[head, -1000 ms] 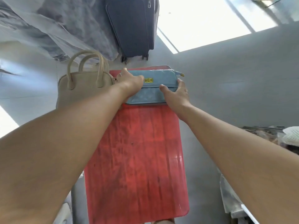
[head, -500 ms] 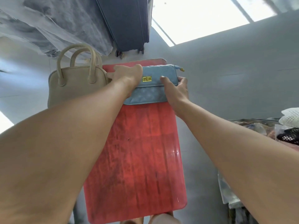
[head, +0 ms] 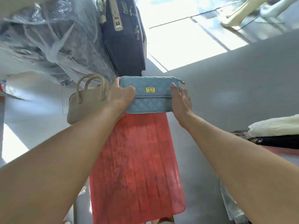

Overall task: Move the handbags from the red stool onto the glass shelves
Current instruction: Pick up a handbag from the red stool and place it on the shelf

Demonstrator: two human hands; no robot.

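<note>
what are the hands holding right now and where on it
Both hold the blue bag by its ends: the left hand grips the left end, the right hand the right end. No hand holds the beige bag.

No readable text or labels anywhere.

Bare forearms [head: 69,156]; bare fingers [head: 176,88]

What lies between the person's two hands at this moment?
Head view: the blue handbag, its left end held by the left hand, its right end by the right hand.
</note>
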